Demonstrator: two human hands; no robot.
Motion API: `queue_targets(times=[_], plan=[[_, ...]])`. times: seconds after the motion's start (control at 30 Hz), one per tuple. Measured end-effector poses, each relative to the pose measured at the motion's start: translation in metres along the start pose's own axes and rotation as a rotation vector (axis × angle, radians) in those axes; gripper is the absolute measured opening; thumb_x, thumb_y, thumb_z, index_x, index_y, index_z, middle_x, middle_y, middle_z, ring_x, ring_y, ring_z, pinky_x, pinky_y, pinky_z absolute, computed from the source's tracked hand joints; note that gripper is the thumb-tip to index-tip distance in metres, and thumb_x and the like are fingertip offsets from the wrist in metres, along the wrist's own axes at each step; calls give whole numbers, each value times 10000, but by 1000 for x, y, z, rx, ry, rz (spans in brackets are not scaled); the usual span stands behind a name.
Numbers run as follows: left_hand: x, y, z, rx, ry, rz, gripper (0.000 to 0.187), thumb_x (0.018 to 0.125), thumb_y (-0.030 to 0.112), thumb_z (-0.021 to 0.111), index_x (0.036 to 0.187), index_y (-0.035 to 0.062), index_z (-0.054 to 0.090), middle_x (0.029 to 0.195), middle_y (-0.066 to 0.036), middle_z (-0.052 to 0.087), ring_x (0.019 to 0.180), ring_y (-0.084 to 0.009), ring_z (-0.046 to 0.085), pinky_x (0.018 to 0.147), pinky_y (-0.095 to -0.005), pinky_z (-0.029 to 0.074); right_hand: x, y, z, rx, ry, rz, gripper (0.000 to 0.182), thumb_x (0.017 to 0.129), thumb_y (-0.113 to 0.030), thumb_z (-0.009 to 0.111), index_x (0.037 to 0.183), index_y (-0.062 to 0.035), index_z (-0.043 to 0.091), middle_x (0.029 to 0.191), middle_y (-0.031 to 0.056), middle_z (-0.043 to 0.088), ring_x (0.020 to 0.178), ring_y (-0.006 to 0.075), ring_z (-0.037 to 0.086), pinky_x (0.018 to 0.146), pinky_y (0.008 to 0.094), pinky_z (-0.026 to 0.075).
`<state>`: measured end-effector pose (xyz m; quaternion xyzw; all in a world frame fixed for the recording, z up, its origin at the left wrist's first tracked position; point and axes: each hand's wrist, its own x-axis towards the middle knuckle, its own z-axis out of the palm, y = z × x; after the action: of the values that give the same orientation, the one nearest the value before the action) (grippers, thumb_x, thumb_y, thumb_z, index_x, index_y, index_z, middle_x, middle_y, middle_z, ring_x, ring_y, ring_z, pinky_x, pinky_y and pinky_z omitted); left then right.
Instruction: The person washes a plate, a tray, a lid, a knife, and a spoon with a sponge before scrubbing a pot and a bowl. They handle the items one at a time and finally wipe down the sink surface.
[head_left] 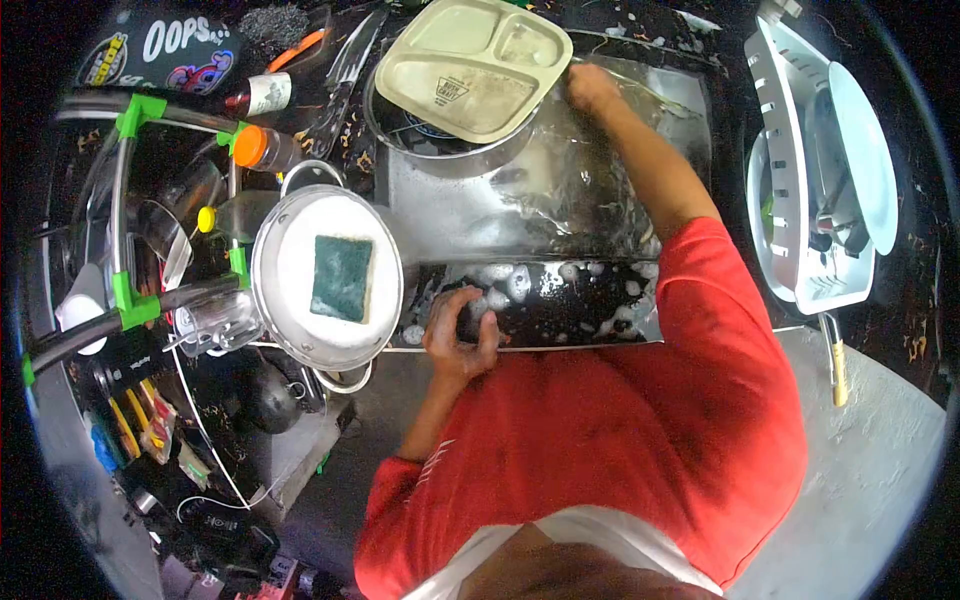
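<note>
My left hand (460,332) is at the wet, soapy front edge of the counter, fingers curved and apart from the thumb, with nothing visible between them. My right hand (594,88) reaches to the far side of the metal sink (440,220), beside the right end of a beige divided tray (430,50). Its fingers are closed, and what they grip, if anything, is hidden. The tray rests across a round metal pan (480,155). Left of the sink, a green scouring sponge (342,278) lies on white foam in a two-handled pot (268,265).
A white slotted dish rack (785,160) stands at the right with a pale blue plate (862,160) leaning in it. On the left are a metal rack with green joints (137,297), an orange-capped jar (252,147) and a yellow-capped bottle (240,215). Soap suds (517,283) dot the counter edge.
</note>
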<state>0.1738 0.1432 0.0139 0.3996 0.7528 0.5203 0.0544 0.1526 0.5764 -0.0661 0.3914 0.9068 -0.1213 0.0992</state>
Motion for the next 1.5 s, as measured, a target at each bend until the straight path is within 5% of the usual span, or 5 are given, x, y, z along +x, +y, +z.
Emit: queue_targets(times=[0.5,1.1,1.3,1.33,1.5], plan=[[-16,3,30,386,194,103,244,738,77,640,959,-20,604,901,-163,623,837,-330,589,767,-394,461,24,19,22,0,96,-211,252,699,-144,549,867,-1,671,944,228,646,928,370,623,827,433,500],[-15,-2,36,460,259,141,194,714,46,630,896,-16,602,851,-165,618,780,-339,584,733,-398,473,42,18,5,-59,40,-222,397,688,-192,618,1067,-75,649,1089,182,633,1025,352,606,880,428,493],[-17,-3,34,485,231,134,196,697,38,628,887,-7,610,851,-162,624,791,-336,595,743,-393,480,133,86,35,-521,-330,-835,262,653,-176,620,873,-54,690,1049,170,632,947,335,619,794,393,512],[-17,-3,34,489,241,132,196,697,38,628,887,-7,610,851,-162,624,791,-336,595,743,-393,480,109,84,24,-454,-53,-787,304,662,-177,611,932,-53,673,1056,191,630,943,350,621,808,408,503],[-16,-5,35,441,278,164,192,692,33,628,878,-12,614,845,-158,627,778,-325,602,728,-388,484,19,12,-15,-4,95,-219,328,705,-186,649,994,-32,638,1006,189,634,944,342,611,773,426,495]])
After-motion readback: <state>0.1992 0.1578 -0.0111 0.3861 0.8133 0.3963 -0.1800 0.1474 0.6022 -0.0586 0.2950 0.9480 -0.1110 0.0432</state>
